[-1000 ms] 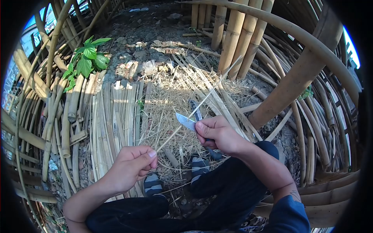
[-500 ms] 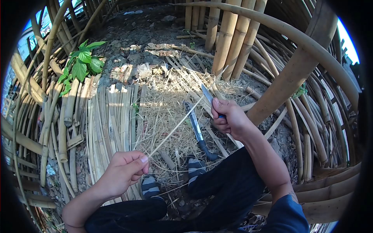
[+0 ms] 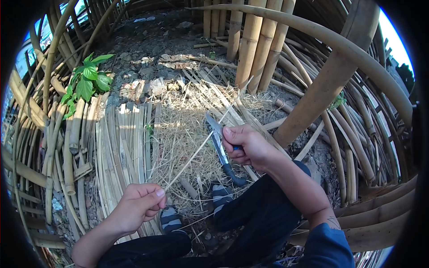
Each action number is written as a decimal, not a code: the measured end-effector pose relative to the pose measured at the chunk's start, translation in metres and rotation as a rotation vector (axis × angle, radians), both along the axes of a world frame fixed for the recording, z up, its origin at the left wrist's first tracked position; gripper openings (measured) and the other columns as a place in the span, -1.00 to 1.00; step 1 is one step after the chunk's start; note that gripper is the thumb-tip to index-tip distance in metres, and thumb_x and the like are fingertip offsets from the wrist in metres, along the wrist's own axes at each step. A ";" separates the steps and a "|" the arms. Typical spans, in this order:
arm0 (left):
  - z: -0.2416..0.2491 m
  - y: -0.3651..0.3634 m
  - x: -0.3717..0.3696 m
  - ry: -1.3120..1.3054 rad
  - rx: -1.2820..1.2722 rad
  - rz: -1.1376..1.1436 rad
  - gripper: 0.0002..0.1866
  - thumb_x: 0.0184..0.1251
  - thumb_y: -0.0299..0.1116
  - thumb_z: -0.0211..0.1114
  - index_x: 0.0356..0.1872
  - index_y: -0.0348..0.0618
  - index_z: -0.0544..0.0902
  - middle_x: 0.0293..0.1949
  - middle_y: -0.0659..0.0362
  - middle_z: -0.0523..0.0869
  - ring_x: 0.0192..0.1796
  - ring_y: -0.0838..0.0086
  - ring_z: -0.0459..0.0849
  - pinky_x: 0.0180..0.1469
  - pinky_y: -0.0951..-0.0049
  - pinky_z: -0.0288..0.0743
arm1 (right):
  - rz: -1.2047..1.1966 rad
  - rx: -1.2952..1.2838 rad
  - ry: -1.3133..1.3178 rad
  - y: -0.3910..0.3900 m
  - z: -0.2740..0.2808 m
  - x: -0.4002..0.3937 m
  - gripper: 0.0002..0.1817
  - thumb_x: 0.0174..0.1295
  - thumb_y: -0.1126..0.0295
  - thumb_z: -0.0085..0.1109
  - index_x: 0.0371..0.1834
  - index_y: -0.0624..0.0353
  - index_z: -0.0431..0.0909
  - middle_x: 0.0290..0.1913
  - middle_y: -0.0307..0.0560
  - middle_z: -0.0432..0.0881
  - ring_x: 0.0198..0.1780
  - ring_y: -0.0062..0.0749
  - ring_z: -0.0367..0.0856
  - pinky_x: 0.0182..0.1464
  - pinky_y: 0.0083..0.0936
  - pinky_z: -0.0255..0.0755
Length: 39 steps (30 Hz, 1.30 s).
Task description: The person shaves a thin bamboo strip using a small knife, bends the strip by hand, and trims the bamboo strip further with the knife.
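Note:
Pinched between the thumb and fingers of my left hand (image 3: 139,206) is the lower end of a thin bamboo strip (image 3: 190,161), which slants up to the right. My right hand (image 3: 248,146) is closed round the blue handle of a knife (image 3: 213,123). The knife's blade points up and left and overlaps the strip in this view. Below it, a machete (image 3: 221,149) with a dark curved handle lies on the shavings between my feet and the bamboo.
Split bamboo slats (image 3: 124,147) lie side by side on the left. Pale shavings (image 3: 178,120) cover the ground ahead. Upright bamboo poles (image 3: 250,44) stand at the back, and a thick pole (image 3: 319,87) leans on the right. A leafy green plant (image 3: 87,80) grows at the left.
My right hand and the knife have moved down and left, towards my left hand, along the strip. The left hand has shifted slightly down and left, still pinching the strip. The view has tilted a little.

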<state>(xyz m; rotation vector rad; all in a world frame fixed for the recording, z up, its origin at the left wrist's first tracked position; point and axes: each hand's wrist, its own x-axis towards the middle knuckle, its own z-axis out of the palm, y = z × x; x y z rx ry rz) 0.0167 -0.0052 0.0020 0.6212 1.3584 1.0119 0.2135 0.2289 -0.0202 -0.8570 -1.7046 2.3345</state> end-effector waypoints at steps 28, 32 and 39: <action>-0.027 0.007 -0.041 1.425 0.602 0.278 -0.90 0.34 -0.54 0.16 -0.34 -0.39 0.57 -0.47 -0.06 0.59 -0.47 0.09 0.57 -0.36 0.28 0.42 | -0.618 0.549 0.267 0.047 0.013 0.036 -0.61 0.34 0.08 0.20 -0.35 0.26 0.53 -0.61 -0.18 0.54 -0.76 -0.72 0.29 -0.71 -0.76 0.07; -0.022 0.008 -0.061 1.520 0.642 0.424 -0.92 0.34 -0.55 0.15 -0.31 -0.38 0.56 -0.46 -0.07 0.58 -0.44 0.05 0.57 -0.35 0.23 0.42 | -0.495 0.691 0.264 0.036 0.003 0.031 -0.65 0.34 0.15 0.21 -0.30 0.29 0.55 -0.61 -0.19 0.54 -0.74 -0.73 0.29 -0.69 -0.75 0.09; -0.013 0.006 -0.079 1.764 0.759 0.389 -0.95 0.27 -0.58 0.22 -0.30 -0.35 0.56 -0.44 -0.02 0.57 -0.41 0.09 0.56 -0.36 0.22 0.40 | -0.510 0.927 0.174 0.049 -0.006 0.037 -0.85 0.29 0.39 0.25 -0.32 0.26 0.59 -0.59 -0.29 0.53 -0.59 -0.77 0.41 -0.56 -0.77 0.20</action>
